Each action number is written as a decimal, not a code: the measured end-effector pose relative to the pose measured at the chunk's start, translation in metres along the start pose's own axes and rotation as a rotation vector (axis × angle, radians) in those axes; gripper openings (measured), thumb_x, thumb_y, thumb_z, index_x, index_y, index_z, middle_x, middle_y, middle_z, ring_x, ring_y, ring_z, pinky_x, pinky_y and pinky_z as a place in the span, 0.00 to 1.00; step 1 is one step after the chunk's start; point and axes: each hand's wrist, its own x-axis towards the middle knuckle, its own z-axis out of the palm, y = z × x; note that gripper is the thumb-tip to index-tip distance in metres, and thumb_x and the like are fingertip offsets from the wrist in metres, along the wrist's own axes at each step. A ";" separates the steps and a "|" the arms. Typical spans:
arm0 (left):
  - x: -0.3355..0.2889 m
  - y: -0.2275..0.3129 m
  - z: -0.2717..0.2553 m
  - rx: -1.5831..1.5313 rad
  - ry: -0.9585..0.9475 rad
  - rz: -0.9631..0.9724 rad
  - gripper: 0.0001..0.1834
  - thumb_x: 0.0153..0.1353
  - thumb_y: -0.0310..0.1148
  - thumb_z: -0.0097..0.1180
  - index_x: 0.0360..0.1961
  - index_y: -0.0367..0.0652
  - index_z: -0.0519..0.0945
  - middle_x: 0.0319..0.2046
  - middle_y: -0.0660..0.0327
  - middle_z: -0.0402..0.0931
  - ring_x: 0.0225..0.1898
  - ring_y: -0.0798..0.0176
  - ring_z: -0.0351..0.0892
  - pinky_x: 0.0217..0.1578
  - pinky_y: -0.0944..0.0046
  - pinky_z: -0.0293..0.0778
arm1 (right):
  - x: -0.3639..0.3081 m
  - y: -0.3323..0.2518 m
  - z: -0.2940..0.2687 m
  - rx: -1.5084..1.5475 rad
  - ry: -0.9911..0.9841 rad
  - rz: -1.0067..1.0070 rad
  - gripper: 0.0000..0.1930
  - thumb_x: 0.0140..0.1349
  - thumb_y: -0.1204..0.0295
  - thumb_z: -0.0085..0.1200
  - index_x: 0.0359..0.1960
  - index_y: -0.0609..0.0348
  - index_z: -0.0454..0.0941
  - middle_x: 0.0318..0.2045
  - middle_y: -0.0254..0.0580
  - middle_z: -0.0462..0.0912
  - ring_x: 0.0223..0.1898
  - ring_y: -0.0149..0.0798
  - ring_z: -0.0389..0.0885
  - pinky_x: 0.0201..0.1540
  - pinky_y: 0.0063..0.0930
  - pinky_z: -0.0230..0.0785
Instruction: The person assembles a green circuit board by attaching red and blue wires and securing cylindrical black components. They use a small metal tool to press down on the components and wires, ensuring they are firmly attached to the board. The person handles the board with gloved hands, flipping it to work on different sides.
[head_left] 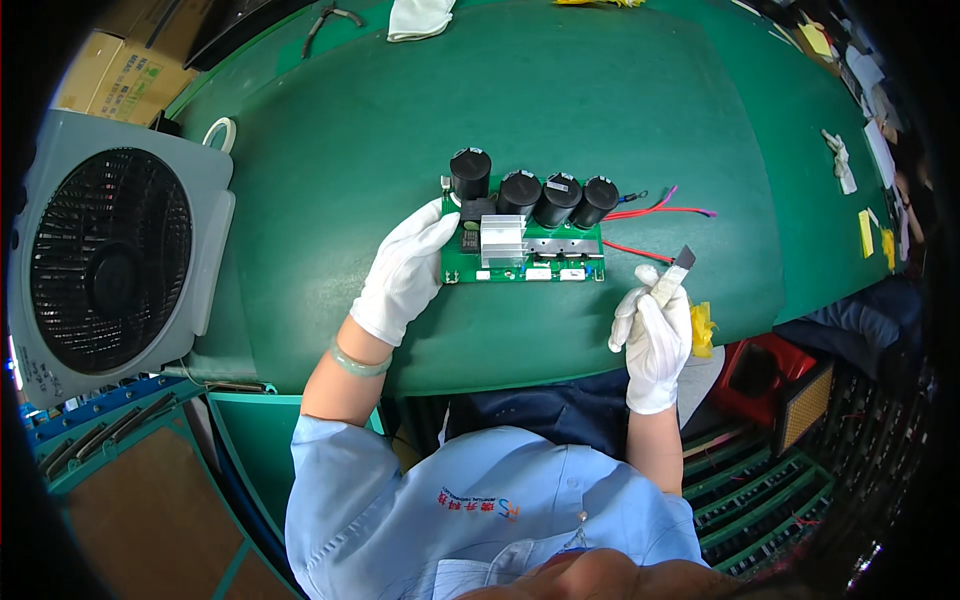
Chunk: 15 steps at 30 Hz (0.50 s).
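A green circuit board (500, 262) lies on the green table (600, 110), carrying several tall black capacitors (540, 192) and silver heat sinks (502, 238). Red, blue and purple wires (660, 212) trail from its right end. My left hand (405, 272), in a white glove, grips the board's left edge. My right hand (652, 335), also gloved, holds a small flat pale tool with a dark angled tip (673, 274) upright, a little to the right of the board and apart from it.
A grey box fan (110, 255) stands at the left edge. A tape roll (220, 133), pliers (330, 20) and a white cloth (418, 18) lie at the back. Yellow scraps (702, 328) lie by my right hand. Papers and yellow tags (866, 232) sit at the right.
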 end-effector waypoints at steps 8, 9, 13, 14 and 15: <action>0.006 0.002 -0.001 -0.279 0.012 -0.176 0.24 0.74 0.32 0.43 0.66 0.31 0.64 0.58 0.52 0.74 0.55 0.58 0.79 0.54 0.59 0.78 | 0.001 0.000 -0.001 -0.022 -0.012 -0.007 0.17 0.69 0.77 0.48 0.57 0.71 0.67 0.30 0.52 0.78 0.19 0.37 0.75 0.21 0.26 0.72; 0.006 0.002 -0.004 -0.289 -0.019 -0.188 0.23 0.73 0.33 0.44 0.66 0.32 0.65 0.57 0.53 0.74 0.55 0.59 0.78 0.55 0.58 0.77 | 0.001 0.000 0.000 -0.024 -0.011 -0.009 0.17 0.69 0.77 0.48 0.57 0.71 0.67 0.30 0.52 0.78 0.19 0.37 0.75 0.21 0.26 0.72; 0.009 -0.003 -0.014 -0.343 -0.077 -0.184 0.22 0.74 0.32 0.42 0.64 0.32 0.66 0.56 0.51 0.75 0.53 0.58 0.80 0.51 0.58 0.81 | 0.000 -0.001 0.001 -0.034 -0.016 -0.015 0.17 0.69 0.77 0.48 0.57 0.72 0.67 0.30 0.52 0.79 0.19 0.36 0.75 0.21 0.25 0.72; 0.009 -0.005 -0.017 -0.345 -0.047 -0.144 0.22 0.73 0.31 0.45 0.63 0.33 0.66 0.56 0.52 0.75 0.54 0.58 0.79 0.53 0.57 0.79 | 0.000 -0.002 0.001 -0.037 -0.019 -0.017 0.17 0.69 0.77 0.47 0.57 0.72 0.67 0.30 0.51 0.79 0.19 0.36 0.75 0.21 0.25 0.72; 0.010 -0.006 -0.018 -0.346 -0.019 -0.103 0.21 0.71 0.30 0.48 0.62 0.34 0.67 0.56 0.53 0.75 0.55 0.59 0.78 0.55 0.56 0.78 | 0.001 -0.002 0.001 -0.037 -0.019 -0.017 0.17 0.69 0.78 0.47 0.57 0.72 0.67 0.30 0.51 0.79 0.19 0.36 0.75 0.21 0.25 0.72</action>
